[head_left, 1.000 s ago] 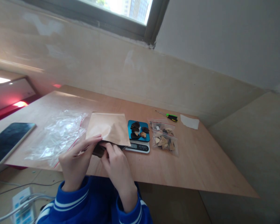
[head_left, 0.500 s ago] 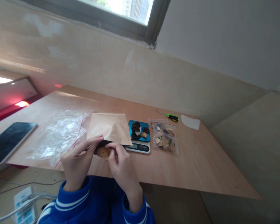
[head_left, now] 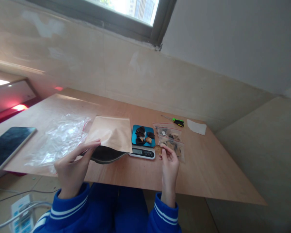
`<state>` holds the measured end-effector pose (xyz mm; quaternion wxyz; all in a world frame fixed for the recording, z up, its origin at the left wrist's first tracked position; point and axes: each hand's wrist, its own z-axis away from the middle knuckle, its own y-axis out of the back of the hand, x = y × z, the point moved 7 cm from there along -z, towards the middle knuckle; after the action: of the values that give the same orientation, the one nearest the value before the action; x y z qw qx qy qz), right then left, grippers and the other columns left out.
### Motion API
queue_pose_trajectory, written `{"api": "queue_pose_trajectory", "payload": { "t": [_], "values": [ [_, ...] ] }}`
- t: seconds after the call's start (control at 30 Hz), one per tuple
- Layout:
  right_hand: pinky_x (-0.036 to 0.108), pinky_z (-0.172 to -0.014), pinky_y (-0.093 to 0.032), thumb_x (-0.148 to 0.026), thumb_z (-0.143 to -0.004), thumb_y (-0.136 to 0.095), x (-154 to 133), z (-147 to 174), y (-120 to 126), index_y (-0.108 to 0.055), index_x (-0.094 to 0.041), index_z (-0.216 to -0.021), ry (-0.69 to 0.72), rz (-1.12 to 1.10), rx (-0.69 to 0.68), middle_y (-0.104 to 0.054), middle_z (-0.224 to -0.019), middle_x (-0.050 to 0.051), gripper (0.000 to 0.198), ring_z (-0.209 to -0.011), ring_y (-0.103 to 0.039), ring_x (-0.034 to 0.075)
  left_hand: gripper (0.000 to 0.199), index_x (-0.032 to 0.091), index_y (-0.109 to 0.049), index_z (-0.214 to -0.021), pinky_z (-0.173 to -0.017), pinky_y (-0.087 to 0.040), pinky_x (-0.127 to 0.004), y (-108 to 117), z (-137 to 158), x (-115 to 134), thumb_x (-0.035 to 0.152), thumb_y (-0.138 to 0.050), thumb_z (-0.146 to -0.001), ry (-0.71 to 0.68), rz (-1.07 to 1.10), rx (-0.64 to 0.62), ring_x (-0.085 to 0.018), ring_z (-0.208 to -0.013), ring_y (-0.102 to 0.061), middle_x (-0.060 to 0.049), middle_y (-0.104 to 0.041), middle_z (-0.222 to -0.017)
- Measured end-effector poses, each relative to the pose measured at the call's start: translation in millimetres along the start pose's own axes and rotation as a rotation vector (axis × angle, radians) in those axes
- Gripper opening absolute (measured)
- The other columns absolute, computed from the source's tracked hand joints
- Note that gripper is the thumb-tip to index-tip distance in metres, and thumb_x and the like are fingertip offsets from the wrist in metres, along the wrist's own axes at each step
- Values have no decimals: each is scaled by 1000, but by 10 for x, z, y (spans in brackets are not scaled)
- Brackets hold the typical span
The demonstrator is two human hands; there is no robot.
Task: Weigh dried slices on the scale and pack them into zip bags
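My left hand (head_left: pixel 76 161) grips the near left edge of a brown paper bag (head_left: pixel 111 131), whose dark mouth gapes toward me. Between the fingertips of my right hand (head_left: pixel 169 158) is a thin brown dried slice (head_left: pixel 158 149), right of the scale. A small digital kitchen scale (head_left: pixel 149 153) with a blue platform stands just right of the bag. Several dark dried pieces (head_left: pixel 140 131) and a lighter one lie on that platform. Beyond my right fingers are clear zip bags (head_left: pixel 180 149) holding dried pieces, partly hidden by the hand.
Crumpled clear plastic bags (head_left: pixel 63 136) spread over the left of the wooden table (head_left: pixel 208 171). A phone (head_left: pixel 11 145) lies at the left edge. Toward the back right are a green-and-black screwdriver (head_left: pixel 177 122) and a torn white paper (head_left: pixel 196 127). A power strip (head_left: pixel 21 213) with cables sits below.
My right hand has drawn the brown slice out from the paper bag's mouth and carried it right, past the scale. The bag's opening now gapes wider, with my left hand still on it.
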<state>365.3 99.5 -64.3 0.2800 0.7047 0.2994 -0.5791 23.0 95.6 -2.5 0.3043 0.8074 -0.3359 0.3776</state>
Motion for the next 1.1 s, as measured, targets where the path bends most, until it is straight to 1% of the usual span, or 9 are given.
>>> {"api": "queue_pose_trajectory", "payload": {
  "t": [0.1,0.23,0.37,0.53,0.63,0.77,0.87,1.0,1.1],
  "values": [
    [32,-62,-55,-43,-75,-62,250,-110,50,-66,-12,-97,-7,53,39,-73,-98,16,38,-75,-68,21,7,32,-75,-86,-81,-54,-27,-17,2,-14,31,-69,-82,-6,-5,-15,-16,-89,-72,7,-76,-96],
    [30,-55,-53,-41,-74,-58,411,-226,-128,-68,-12,-90,51,152,13,-73,-92,14,35,-69,-67,21,7,31,-75,-86,-81,-54,-28,-21,-5,-8,32,-69,-83,-10,-11,-13,-17,-91,-72,6,-77,-96],
    [31,-63,-52,-34,-75,-57,397,-338,-280,-67,-14,-89,107,238,56,-70,-86,12,26,-69,-63,20,7,30,-75,-85,-83,-54,-29,-11,-9,6,33,-69,-83,-14,-10,-17,-17,-90,-72,6,-77,-96],
    [40,-82,-49,-25,-72,-55,225,-398,-380,-64,-15,-86,183,357,91,-67,-88,13,19,-83,-61,24,7,30,-75,-85,-85,-55,-30,-4,-4,6,33,-68,-83,-17,-2,-15,-17,-89,-72,6,-77,-96],
    [46,-93,-43,-26,-73,-55,131,-347,-305,-63,-15,-89,212,409,136,-64,-96,17,21,-97,-57,29,7,30,-75,-85,-86,-55,-31,3,-7,-15,33,-69,-83,-14,5,-5,-18,-90,-72,6,-77,-95],
    [44,-83,-46,-35,-78,-50,120,-201,-43,-62,-14,-93,194,410,188,-63,-97,18,29,-87,-58,28,9,31,-75,-86,-80,-55,-30,15,-28,-135,36,-68,-82,16,-61,-4,-18,-86,-72,6,-77,-94],
    [39,-74,-49,-41,-79,-48,180,-108,96,-63,-15,-89,137,333,117,-67,-94,16,31,-80,-61,25,13,32,-75,-89,-77,-55,-30,-3,-50,-275,40,-66,-84,17,-147,-37,-19,-86,-72,7,-77,-95],
    [38,-75,-50,-44,-81,-51,165,-54,161,-64,-15,-89,87,267,50,-70,-97,16,32,-84,-64,25,19,32,-74,-92,-79,-55,-31,-88,-66,-485,42,-59,-87,-15,-228,-126,-21,-93,-72,7,-76,-96],
    [37,-77,-51,-46,-82,-52,111,-50,147,-64,-16,-92,70,232,33,-71,-99,15,34,-85,-66,25,23,31,-74,-93,-84,-55,-32,-172,-64,-680,44,-57,-85,40,-239,-212,-23,-100,-70,5,-76,-100]
  ]
}}
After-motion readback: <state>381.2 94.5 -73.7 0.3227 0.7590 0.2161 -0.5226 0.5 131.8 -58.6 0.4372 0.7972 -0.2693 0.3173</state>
